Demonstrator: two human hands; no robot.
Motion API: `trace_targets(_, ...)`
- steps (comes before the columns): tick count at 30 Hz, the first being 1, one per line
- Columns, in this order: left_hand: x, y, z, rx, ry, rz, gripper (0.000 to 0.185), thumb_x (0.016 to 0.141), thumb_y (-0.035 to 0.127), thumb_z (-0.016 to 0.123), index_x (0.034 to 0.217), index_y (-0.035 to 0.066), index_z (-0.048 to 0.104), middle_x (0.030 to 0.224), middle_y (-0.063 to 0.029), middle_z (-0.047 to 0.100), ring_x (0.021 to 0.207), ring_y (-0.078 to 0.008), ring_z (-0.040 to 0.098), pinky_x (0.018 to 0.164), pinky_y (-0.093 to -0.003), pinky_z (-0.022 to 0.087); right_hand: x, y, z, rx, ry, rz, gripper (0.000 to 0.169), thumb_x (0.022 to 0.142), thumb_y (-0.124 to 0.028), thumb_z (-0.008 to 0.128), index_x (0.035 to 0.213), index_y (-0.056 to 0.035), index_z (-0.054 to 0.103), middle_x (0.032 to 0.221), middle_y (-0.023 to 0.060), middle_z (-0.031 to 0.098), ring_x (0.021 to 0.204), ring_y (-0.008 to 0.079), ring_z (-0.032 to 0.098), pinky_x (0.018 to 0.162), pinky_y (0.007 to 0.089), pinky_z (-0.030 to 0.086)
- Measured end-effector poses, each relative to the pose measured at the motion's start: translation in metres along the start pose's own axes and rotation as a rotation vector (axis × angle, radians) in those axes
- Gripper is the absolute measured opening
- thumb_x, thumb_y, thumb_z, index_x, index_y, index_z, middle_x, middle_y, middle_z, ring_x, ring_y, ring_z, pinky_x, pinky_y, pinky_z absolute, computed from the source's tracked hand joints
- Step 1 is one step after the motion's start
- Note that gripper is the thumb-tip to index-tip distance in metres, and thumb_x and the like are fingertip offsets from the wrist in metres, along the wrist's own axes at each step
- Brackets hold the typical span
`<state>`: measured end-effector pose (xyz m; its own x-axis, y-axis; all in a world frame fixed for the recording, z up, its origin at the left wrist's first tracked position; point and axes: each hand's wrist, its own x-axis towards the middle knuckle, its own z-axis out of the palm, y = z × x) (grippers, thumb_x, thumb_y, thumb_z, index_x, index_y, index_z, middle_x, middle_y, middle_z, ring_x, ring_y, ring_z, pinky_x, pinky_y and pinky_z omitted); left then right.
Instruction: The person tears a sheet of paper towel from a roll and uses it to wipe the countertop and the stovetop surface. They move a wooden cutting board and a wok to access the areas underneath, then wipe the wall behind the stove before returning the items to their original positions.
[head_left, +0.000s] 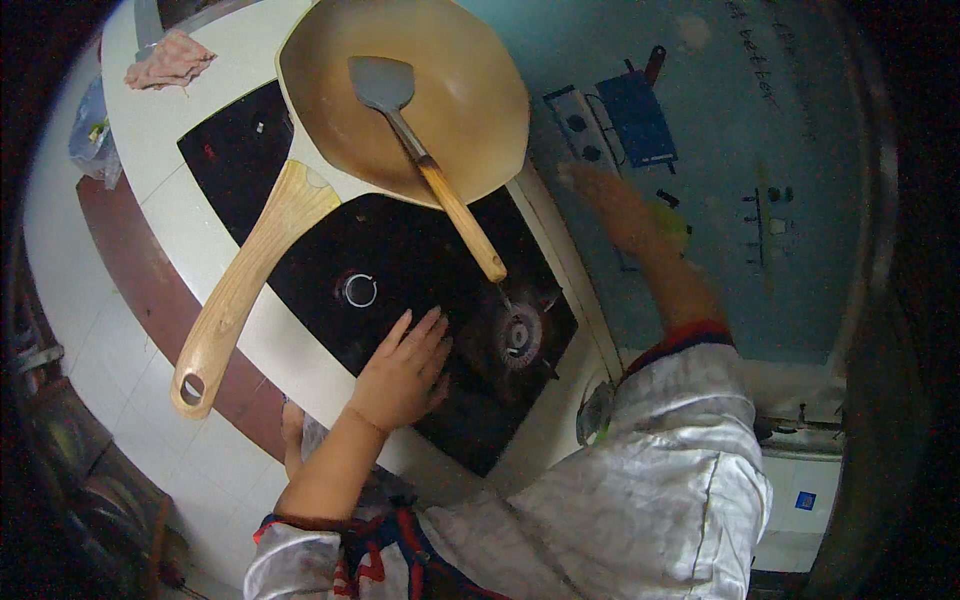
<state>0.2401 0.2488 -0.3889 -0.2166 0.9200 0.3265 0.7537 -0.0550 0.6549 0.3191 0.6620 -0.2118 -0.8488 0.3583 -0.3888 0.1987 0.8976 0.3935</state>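
Observation:
My left hand (405, 382) is over the black glass gas hob (465, 420), with its fingers spread and nothing in it. A round knob or ring (360, 290) and a burner (519, 336) lie close by on the hob. My right hand (611, 202) is blurred and raised before the blue-green wall panel; its grip is unclear. Across the hob's far part stands a large beige-lined wok (480, 97) with a wooden handle (240, 292). Inside it rests a spatula with a grey head (382, 81), its wooden handle (465, 221) leaning over the rim.
A pink cloth (171, 60) lies on the white counter (225, 56). Beside the counter's edge is a clear plastic bag (94, 135). The blue-green panel (712, 300) shows dark and blue shapes, possibly reflections. Part of a round object (594, 412) shows by my right sleeve.

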Motion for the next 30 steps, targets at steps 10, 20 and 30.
trace_targets(10, 0.002, 0.008, 0.003, -0.016, 0.006, 0.018, 0.053, 0.084, 0.030, 0.075, 0.129, 0.003, 0.069, 0.151, -0.0156, 0.056, 0.151, -0.0316, 0.040, 0.129, -0.0531, 0.024, -0.025, 0.024, 0.053, -0.321, 0.216, -0.152, 0.061, 0.098, -0.001, 0.053, 0.158, -0.0084, 0.040, 0.161, 0.0113, 0.045, 0.140, 0.0333, 0.051, 0.112, 0.0461, 0.048)
trace_targets(20, 0.000, 0.012, 0.003, -0.010, 0.060, 0.013, 0.052, 0.083, 0.026, 0.076, 0.128, 0.002, 0.069, 0.151, -0.0161, 0.056, 0.151, -0.0314, 0.040, 0.128, -0.0534, 0.026, -0.137, 0.063, 0.144, -0.252, -0.071, -0.057, 0.058, 0.094, 0.003, 0.057, 0.150, -0.0055, 0.049, 0.163, 0.0128, 0.043, 0.142, 0.0340, 0.051, 0.118, 0.0496, 0.043)
trace_targets(30, 0.002, 0.013, 0.000, 0.026, 0.086, -0.016, 0.048, 0.080, 0.023, 0.077, 0.123, 0.002, 0.072, 0.146, -0.0154, 0.060, 0.149, -0.0316, 0.044, 0.127, -0.0544, 0.029, -0.032, -0.030, 0.091, 0.367, 0.402, 0.128, 0.062, 0.084, 0.006, 0.066, 0.143, -0.0118, 0.061, 0.145, 0.0127, 0.062, 0.131, 0.0334, 0.060, 0.108, 0.0454, 0.048)
